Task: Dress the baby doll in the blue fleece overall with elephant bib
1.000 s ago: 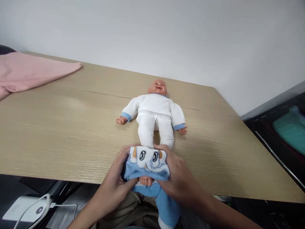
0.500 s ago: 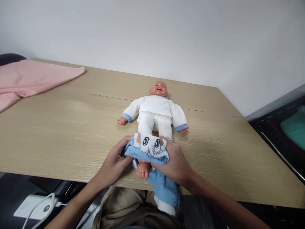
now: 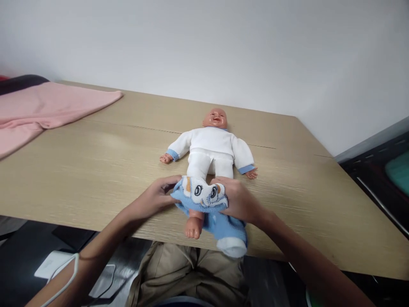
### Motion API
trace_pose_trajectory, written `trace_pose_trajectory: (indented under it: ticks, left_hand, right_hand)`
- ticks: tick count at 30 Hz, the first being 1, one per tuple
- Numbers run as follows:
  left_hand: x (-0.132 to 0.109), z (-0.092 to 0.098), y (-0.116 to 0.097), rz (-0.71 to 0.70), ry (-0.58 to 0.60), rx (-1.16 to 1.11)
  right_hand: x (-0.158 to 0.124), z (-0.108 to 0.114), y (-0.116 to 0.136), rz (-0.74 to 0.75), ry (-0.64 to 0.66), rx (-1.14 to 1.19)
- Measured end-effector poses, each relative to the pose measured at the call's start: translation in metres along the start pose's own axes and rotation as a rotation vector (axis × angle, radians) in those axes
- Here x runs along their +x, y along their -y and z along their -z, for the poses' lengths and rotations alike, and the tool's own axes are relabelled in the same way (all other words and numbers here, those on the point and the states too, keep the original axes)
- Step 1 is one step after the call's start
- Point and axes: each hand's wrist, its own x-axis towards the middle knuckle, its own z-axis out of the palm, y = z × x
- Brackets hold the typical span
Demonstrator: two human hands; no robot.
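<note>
A baby doll with a shiny plastic head and a white, blue-cuffed top lies on its back upon the pale wooden table, its feet toward the person. Over its lower legs is a blue-and-white fluffy garment with embroidered eyes. The left hand pinches this garment at one side, thumb and fingers closed on the cloth; the right hand grips the opposite side. Below the bunched cloth one bare plastic foot comes out. The other foot is hidden, and one cannot tell if it is inside the garment's white-ended leg, which lies near the table edge. At the far right, a black frame-like holder contains something teal, too blurred to name.
</note>
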Motion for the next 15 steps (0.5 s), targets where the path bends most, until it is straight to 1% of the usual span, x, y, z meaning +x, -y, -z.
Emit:
trace_pose_trajectory:
  ticks: [2, 5, 8, 10, 12, 15]
  left_hand:
    - [0.010, 0.008, -0.002, -0.017, 0.088, 0.007]
    - [0.020, 0.019, 0.003, -0.040, 0.174, -0.033]
    - [0.023, 0.028, 0.017, -0.044, 0.178, -0.059]
    - [0.024, 0.033, 0.025, -0.064, 0.176, -0.058]
    - [0.024, 0.035, 0.029, -0.073, 0.191, -0.071]
    - [0.024, 0.036, 0.026, -0.039, 0.189, -0.101]
  right_hand:
    - [0.006, 0.005, -0.010, 0.085, 0.036, 0.013]
    - [0.015, 0.011, -0.019, 0.135, 0.076, -0.024]
    - [0.019, 0.016, -0.020, 0.152, 0.082, -0.157]
    - [0.017, 0.021, -0.018, 0.168, 0.090, -0.216]
    - [0.011, 0.027, -0.017, 0.157, 0.109, -0.208]
    - [-0.003, 0.037, -0.022, 0.112, 0.112, -0.089]
